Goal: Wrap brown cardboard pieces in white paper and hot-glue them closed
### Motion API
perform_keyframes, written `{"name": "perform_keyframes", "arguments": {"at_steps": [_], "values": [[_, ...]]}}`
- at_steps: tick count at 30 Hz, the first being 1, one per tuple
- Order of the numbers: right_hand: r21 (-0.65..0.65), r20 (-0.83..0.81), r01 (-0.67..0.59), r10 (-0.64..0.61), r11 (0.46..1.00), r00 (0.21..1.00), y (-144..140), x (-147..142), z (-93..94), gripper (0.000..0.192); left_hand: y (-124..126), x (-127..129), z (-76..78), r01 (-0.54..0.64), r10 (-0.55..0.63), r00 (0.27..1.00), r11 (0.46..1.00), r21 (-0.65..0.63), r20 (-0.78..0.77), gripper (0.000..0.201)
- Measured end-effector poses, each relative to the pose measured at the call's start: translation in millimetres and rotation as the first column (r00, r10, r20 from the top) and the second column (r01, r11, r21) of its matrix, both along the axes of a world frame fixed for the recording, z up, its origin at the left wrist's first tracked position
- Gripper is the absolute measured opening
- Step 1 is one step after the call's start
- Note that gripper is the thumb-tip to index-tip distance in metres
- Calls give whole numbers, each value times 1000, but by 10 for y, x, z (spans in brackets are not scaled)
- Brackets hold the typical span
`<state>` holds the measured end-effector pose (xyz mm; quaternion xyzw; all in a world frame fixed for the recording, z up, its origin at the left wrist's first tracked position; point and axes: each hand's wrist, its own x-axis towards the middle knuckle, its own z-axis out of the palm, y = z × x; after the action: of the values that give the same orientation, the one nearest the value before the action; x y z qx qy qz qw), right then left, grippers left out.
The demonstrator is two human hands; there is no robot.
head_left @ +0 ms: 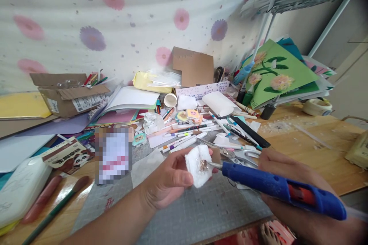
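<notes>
My left hand (166, 180) pinches a small white fluffy pad (197, 166) between thumb and fingers, holding it above the grey cutting mat (201, 210). My right hand (290, 183) grips a blue glue gun (283, 189) with a red trigger. The gun's metal nozzle (214, 165) touches a shiny blob at the middle of the pad. A brown cardboard scrap (216, 155) shows just behind the pad.
Several pens and markers (186, 132) and scissors (244, 155) lie scattered past the mat. An open cardboard box (70, 93) stands at the left, a green flower card (277, 72) at the right, a tape roll (317, 106) on the wooden table (313, 141).
</notes>
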<state>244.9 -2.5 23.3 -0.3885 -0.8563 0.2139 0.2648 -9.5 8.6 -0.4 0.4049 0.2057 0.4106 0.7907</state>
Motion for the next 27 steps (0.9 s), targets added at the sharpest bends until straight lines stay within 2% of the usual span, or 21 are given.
{"name": "perform_keyframes", "arguments": {"at_steps": [4,9,15,21,27], "values": [[14,10,-12,11,1000,1000,-8,2,-10,17,1,-1,9,4,-4,1000,1000,-3,1,59],[-39,-79,28,-31,999,996,-40,-58,14,8,1,7,19,7,-7,1000,1000,-10,4,58],[-10,-42,19,-20,1000,999,-87,-102,72,16,0,17,19,33,-33,999,999,30,-6,58],[-131,-185,4,-29,991,982,-83,-130,34,8,5,30,15,43,-42,999,998,55,-16,60],[-54,-90,20,-25,998,996,-73,-126,48,18,11,27,24,26,-24,999,998,53,-27,56]]}}
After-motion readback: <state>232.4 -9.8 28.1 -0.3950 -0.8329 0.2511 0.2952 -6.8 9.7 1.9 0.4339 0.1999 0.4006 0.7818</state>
